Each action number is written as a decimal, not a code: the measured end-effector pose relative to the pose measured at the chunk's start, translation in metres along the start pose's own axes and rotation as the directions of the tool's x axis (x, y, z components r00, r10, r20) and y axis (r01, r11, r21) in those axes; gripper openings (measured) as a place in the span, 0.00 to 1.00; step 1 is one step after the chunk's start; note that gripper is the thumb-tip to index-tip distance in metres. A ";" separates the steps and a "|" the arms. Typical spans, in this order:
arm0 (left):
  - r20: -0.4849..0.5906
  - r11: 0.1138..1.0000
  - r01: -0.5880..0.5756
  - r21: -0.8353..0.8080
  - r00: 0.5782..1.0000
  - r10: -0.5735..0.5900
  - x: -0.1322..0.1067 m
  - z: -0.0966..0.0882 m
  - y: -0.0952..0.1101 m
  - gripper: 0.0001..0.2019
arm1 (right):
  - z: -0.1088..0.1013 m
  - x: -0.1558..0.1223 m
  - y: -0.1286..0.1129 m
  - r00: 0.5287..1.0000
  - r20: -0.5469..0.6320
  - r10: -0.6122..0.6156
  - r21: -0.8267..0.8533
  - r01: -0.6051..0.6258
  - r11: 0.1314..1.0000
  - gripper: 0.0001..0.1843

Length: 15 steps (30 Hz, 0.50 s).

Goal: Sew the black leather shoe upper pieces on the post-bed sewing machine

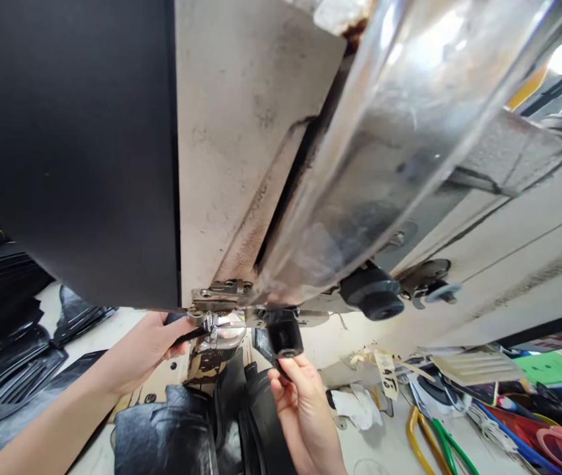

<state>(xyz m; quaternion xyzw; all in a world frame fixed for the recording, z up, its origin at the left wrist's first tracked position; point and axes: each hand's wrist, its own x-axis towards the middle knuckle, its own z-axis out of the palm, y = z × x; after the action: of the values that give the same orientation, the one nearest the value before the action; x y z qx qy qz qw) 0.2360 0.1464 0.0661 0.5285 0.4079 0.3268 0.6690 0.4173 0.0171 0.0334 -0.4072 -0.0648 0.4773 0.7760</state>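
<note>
I look up close along the underside of a large industrial sewing machine [409, 152], with its shiny metal housing filling the upper view. My left hand [147, 346] is closed on a strip of black material [185, 333] next to the chrome presser foot [221, 330]. My right hand [293, 389] pinches the same black material [264, 346] just below a black cylindrical part [283, 333] of the machine. Black sheet material [196, 422] bunches up under both hands.
Moulded black mats [8, 376] lie at the left. A black knob [373, 293] hangs beneath the machine. At the right the table carries paper tags [387, 373], white scraps [360, 406], yellow and green cords [429, 439] and coloured sheets [543, 409].
</note>
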 end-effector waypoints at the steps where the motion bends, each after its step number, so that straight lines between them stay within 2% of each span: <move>1: 0.001 1.000 -0.003 -0.012 1.000 0.003 0.002 0.001 0.002 0.19 | 0.000 0.001 -0.001 1.000 0.002 -0.001 -0.001 0.001 1.000 0.24; 6: -0.006 0.999 0.003 -0.038 1.000 -0.004 -0.003 0.006 0.006 0.18 | 0.001 0.002 -0.001 0.999 0.020 -0.026 -0.042 0.027 0.999 0.22; 10: -0.040 0.998 0.022 -0.061 0.999 -0.025 -0.008 0.005 0.004 0.17 | -0.003 -0.001 0.000 0.998 0.045 -0.032 -0.093 0.036 0.995 0.25; 13: -0.084 0.996 0.011 -0.093 0.996 -0.019 -0.007 0.004 0.009 0.13 | -0.007 0.005 -0.004 0.991 0.121 -0.063 -0.217 0.089 0.972 0.26; 15: -0.088 0.994 -0.028 -0.102 0.996 0.019 -0.001 0.003 0.017 0.13 | -0.005 0.017 -0.009 0.978 0.176 -0.107 -0.289 0.155 0.944 0.22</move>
<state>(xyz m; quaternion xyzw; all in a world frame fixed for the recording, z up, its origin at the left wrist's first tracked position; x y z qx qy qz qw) 0.2381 0.1485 0.0827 0.4834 0.4130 0.3780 0.6729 0.4350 0.0262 0.0315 -0.4765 -0.2253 0.4398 0.7272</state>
